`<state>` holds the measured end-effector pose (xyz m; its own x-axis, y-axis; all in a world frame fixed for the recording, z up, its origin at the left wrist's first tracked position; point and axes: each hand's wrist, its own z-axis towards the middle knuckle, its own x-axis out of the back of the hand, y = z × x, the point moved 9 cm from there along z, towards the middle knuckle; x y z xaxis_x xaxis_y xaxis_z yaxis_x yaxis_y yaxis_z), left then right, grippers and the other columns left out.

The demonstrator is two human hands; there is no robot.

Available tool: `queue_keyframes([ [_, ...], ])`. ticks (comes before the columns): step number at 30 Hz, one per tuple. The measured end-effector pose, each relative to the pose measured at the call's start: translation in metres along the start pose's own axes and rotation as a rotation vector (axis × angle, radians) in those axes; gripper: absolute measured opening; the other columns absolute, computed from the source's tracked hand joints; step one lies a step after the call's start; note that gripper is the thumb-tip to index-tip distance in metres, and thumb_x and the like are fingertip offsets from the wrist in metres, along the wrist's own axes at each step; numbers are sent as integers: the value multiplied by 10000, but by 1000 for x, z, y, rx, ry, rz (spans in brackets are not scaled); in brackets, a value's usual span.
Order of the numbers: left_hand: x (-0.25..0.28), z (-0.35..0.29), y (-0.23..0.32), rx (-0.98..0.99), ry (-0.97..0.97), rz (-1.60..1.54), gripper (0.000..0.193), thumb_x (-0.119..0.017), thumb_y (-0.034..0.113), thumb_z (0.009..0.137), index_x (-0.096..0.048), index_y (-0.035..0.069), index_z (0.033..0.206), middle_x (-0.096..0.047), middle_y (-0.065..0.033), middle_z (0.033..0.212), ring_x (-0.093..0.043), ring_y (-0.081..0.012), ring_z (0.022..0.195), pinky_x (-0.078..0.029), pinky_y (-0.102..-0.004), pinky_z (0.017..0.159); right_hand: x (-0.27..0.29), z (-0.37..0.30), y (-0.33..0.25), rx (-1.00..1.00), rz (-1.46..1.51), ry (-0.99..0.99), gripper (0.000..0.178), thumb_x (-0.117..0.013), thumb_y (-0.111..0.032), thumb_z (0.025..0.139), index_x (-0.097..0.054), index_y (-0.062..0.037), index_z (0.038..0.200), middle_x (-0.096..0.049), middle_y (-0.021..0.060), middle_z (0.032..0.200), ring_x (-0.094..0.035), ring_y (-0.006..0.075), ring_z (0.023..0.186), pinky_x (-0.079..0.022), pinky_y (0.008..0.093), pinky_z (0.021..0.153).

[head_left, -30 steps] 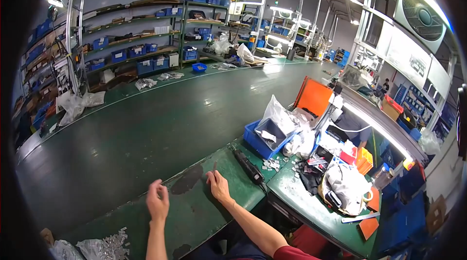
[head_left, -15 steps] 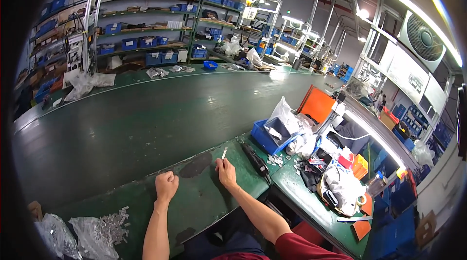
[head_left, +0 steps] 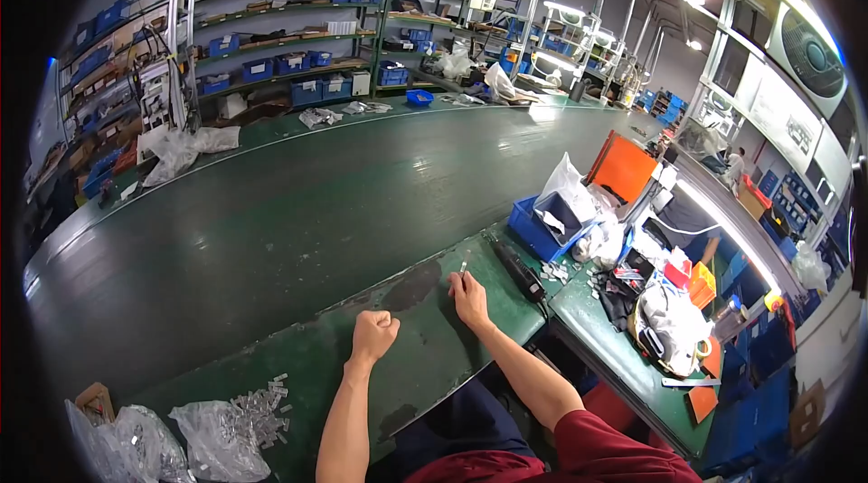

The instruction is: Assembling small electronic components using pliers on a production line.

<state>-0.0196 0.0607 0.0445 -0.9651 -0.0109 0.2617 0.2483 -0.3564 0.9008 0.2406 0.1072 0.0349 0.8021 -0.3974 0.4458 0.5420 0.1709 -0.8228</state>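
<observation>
My right hand (head_left: 468, 302) is closed in a pinch on a small, thin, light-coloured strip (head_left: 464, 268), which sticks up past the fingertips. To its left, above the green workbench (head_left: 425, 365), my left hand (head_left: 374, 336) is curled into a fist; whatever it may hold is hidden. Just right of my right hand lies a black electric screwdriver (head_left: 518, 270) with a cord. Far to the left, a heap of small shiny metal pieces (head_left: 264, 411) spreads out beside a clear plastic bag (head_left: 215, 438).
Beyond the bench runs a wide dark green conveyor belt (head_left: 298, 221). At the right stand a blue bin (head_left: 533, 230) with plastic bags and a cluttered side table (head_left: 592, 338). Shelves with blue boxes (head_left: 258, 70) line the back. Part of another person's arm (head_left: 710, 250) shows at the right.
The whole view has shifted, so the scene sits further right and higher. My left fist has come slightly nearer my right hand. Less of the strip shows above my right fingers.
</observation>
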Motion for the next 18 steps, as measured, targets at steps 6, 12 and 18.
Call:
queue_keyframes([
  [6,5,-7,-8,38,16,2,429,-660,73,839,-304,5,610,-210,-102,582,-229,-96,545,-235,-374,468,0,-2,-5,18,25,-6,334,-516,-301,1030,-658,-8,956,-652,93,713,-631,228,672,-479,351,653],
  [12,7,-14,-5,35,32,93,457,-696,108,871,-314,4,642,-227,-111,595,-226,-141,553,-260,-366,485,-7,-7,-2,-36,85,-43,327,-537,-303,1033,-640,-6,943,-661,118,718,-652,280,681,-488,383,653],
  [18,6,-10,15,-64,55,137,445,-699,86,878,-315,5,668,-254,-119,601,-229,-164,573,-278,-370,494,3,-4,-1,-81,197,-1,338,-544,-302,1033,-668,-5,931,-642,70,696,-596,162,646,-466,318,629],
])
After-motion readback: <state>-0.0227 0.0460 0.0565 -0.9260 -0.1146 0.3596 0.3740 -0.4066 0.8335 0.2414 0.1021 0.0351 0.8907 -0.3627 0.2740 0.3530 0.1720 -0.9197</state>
